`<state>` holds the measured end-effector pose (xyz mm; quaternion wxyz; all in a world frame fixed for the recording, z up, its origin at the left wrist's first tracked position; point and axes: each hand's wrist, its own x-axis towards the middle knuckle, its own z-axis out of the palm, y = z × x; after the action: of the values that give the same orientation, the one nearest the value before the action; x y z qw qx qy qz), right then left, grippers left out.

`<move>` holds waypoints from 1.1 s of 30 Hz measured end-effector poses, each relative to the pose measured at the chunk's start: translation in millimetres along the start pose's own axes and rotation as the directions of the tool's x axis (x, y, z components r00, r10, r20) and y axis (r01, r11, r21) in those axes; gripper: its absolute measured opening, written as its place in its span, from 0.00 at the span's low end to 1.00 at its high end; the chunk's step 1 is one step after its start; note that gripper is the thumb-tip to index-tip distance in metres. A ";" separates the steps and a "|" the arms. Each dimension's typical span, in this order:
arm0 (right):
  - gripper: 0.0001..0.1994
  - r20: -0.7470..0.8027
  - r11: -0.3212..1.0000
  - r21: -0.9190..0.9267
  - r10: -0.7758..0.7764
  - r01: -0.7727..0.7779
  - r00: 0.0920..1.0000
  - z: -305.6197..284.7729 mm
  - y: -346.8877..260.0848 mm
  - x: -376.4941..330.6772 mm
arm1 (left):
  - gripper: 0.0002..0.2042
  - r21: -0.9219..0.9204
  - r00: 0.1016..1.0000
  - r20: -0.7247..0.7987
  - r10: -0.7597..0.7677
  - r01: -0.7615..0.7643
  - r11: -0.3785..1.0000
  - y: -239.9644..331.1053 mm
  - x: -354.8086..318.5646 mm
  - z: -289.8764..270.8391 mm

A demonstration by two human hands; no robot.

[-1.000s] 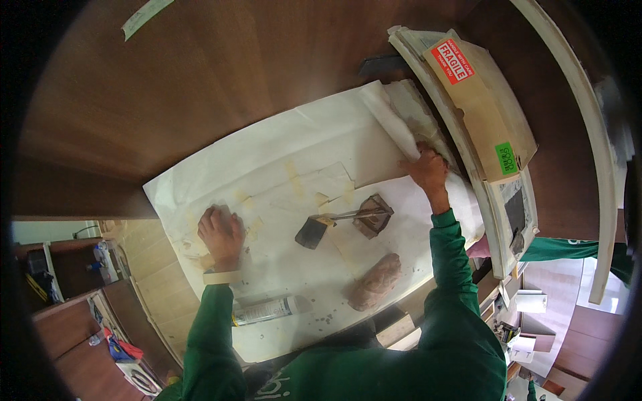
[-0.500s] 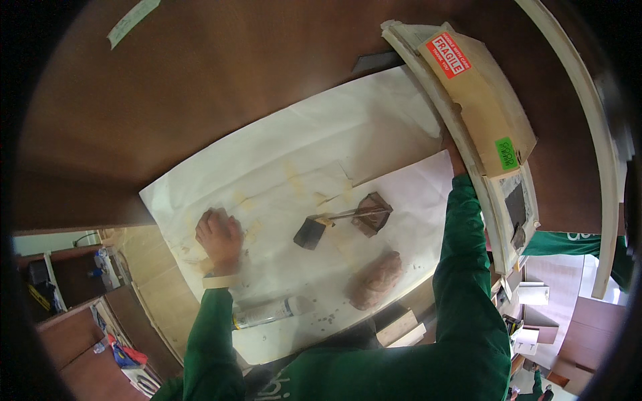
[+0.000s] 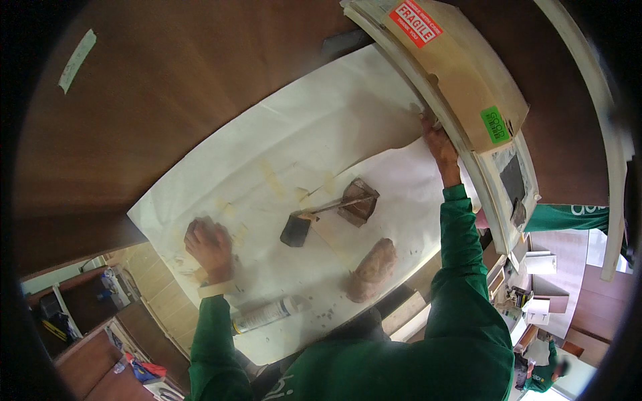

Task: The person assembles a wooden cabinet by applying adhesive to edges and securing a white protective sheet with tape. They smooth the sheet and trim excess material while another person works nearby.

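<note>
On the white paper sheet (image 3: 334, 93), my left hand (image 3: 208, 246) rests palm down, its fingers loosely bent with nothing visible in them. My right hand (image 3: 440, 146) reaches to the far right of the sheet, beside a pale-edged curved panel (image 3: 394, 50). Its fingers are stretched out along the panel's edge; whether they touch it is unclear. Between my hands lie a black block (image 3: 295, 230) and a brown angular piece (image 3: 358, 202), with a thin stick (image 3: 328, 206) across them. Nearer me are a brown clay-like lump (image 3: 372, 271) and a clear cylindrical bottle (image 3: 264, 314) lying on its side.
A flat cardboard package (image 3: 461, 73) with red and green stickers lies on the panel. Dark brown boards (image 3: 174, 80) surround the paper. Low shelves (image 3: 80, 301) hold odds and ends at the left. Other people in green (image 3: 552, 367) show at the right.
My right hand, hidden by the panel before, has come into sight at its edge. My left hand stays on the paper. The whole view has shifted and turned slightly.
</note>
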<state>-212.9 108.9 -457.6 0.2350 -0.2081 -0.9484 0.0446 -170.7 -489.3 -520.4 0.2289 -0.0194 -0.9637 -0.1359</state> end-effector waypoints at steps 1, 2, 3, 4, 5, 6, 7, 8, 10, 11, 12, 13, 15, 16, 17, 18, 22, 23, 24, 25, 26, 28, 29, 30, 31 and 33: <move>0.40 0.016 0.999 -0.031 -0.004 0.005 1.000 -2.3 -2.7 -4.0 | 0.21 0.004 1.000 0.000 0.003 -0.003 1.000 -1.3 -2.0 0.8; 0.41 0.015 0.998 -0.069 -0.010 0.011 1.000 -5.8 -2.7 -5.9 | 0.21 0.004 1.000 -0.004 0.009 -0.009 1.000 -1.0 -0.7 2.9; 0.42 0.010 0.994 -0.110 -0.022 0.023 1.000 -7.8 -2.9 -10.8 | 0.21 0.004 1.000 -0.008 0.015 -0.015 1.000 -0.5 0.3 4.1; 0.43 -0.033 0.980 -0.189 -0.065 0.058 0.997 -9.2 -2.8 -16.9 | 0.21 0.009 1.000 -0.010 0.018 -0.018 1.000 0.1 0.9 3.8; 0.42 -0.023 0.979 -0.202 -0.042 0.037 0.999 -11.3 -2.5 -18.8 | 0.20 0.013 1.000 -0.011 0.017 -0.017 1.000 1.5 0.8 3.1; 0.42 -0.013 0.976 -0.215 -0.019 0.016 1.000 -13.9 -2.2 -19.9 | 0.20 0.017 1.000 -0.013 0.016 -0.016 1.000 2.9 0.9 3.2; 0.41 -0.003 0.974 -0.228 0.004 -0.004 1.000 -16.9 -1.2 -20.8 | 0.20 0.009 1.000 -0.011 0.016 -0.016 1.000 3.3 1.2 4.6; 0.40 0.091 0.981 -0.191 0.065 -0.046 0.994 -20.2 0.6 -20.9 | 0.20 0.005 1.000 -0.010 0.013 -0.013 1.000 1.9 1.0 5.0; 0.39 0.282 0.982 -0.128 0.170 -0.139 0.944 -27.3 8.9 -20.5 | 0.20 0.002 1.000 -0.003 0.011 -0.011 1.000 0.9 -0.2 4.0; 0.37 0.263 0.990 -0.118 0.105 -0.076 0.959 -28.8 14.4 -21.1 | 0.20 -0.001 1.000 0.001 0.011 -0.011 1.000 1.8 0.4 2.9; 0.35 0.245 0.994 -0.109 0.037 -0.010 0.969 -29.5 18.7 -22.9 | 0.20 -0.002 1.000 0.004 0.009 -0.009 1.000 2.4 0.3 2.2; 0.32 0.226 0.993 -0.100 -0.033 0.057 0.974 -29.2 21.7 -25.1 | 0.20 -0.010 1.000 0.010 0.002 -0.002 1.000 2.7 -0.6 4.2; 0.25 0.413 0.989 -0.072 -0.091 0.133 0.906 -57.3 -9.4 -22.1 | 0.20 -0.004 1.000 0.012 -0.028 0.028 1.000 -3.0 -3.9 6.1; 0.22 0.459 0.983 -0.078 -0.111 0.164 0.881 -61.1 -17.6 -21.8 | 0.20 -0.008 1.000 0.012 -0.028 0.028 1.000 -2.4 -1.7 3.9; 0.19 0.504 0.976 -0.085 -0.131 0.200 0.854 -65.9 -26.6 -20.6 | 0.20 -0.015 1.000 0.013 -0.028 0.029 0.999 0.2 -0.5 2.6; 0.18 0.550 0.968 -0.094 -0.144 0.233 0.823 -62.9 -27.4 -18.7 | 0.20 -0.021 0.999 0.014 -0.031 0.031 0.999 1.3 0.1 1.0; 0.16 0.407 0.781 -0.344 -0.376 0.521 0.832 -6.0 49.6 -9.3 | 0.21 -0.033 1.000 0.018 -0.022 0.022 0.999 -5.6 -2.5 1.9; 0.16 0.336 0.690 -0.441 -0.466 0.574 0.818 7.8 70.8 -6.6 | 0.20 -0.047 1.000 0.013 -0.027 0.028 0.998 -6.4 -2.7 2.3; 0.15 0.266 0.594 -0.542 -0.549 0.594 0.792 18.8 89.8 -2.7 | 0.20 -0.059 0.999 0.020 -0.033 0.035 0.998 -4.7 -1.2 2.0; 0.15 0.214 0.529 -0.613 -0.603 0.587 0.768 27.5 102.2 -1.6 | 0.20 -0.065 0.999 0.026 -0.039 0.041 0.997 -3.6 0.1 -0.1; 0.15 0.207 0.497 -0.652 -0.610 0.573 0.765 32.1 109.6 0.0 | 0.20 -0.075 0.999 0.034 -0.042 0.044 0.996 -3.7 1.3 -1.5; 0.14 0.227 0.448 -0.690 -0.612 0.568 0.758 37.8 99.6 4.1 | 0.21 -0.058 0.998 0.041 -0.043 0.046 0.997 -8.2 1.3 -5.8; 0.14 0.242 0.426 -0.702 -0.610 0.570 0.755 34.5 96.6 5.6 | 0.21 -0.059 0.998 0.039 -0.039 0.042 0.997 -6.8 1.2 -4.5; 0.14 0.252 0.420 -0.705 -0.605 0.571 0.755 32.6 93.4 6.9 | 0.21 -0.062 0.999 0.038 -0.031 0.034 0.998 -6.5 1.0 -3.7; 0.14 0.254 0.419 -0.704 -0.606 0.574 0.754 36.8 86.9 8.0 | 0.21 -0.042 0.999 0.029 -0.041 0.042 0.998 -8.8 0.6 -3.9; 0.15 0.265 0.400 -0.718 -0.600 0.569 0.755 34.9 79.3 9.4 | 0.21 -0.042 0.999 0.025 -0.042 0.043 0.998 -7.3 -0.4 2.6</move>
<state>-207.0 185.4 -499.0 0.1415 0.0574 -0.8806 -0.4486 -172.2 -495.6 -524.7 0.2139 -0.0051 -0.9635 -0.1609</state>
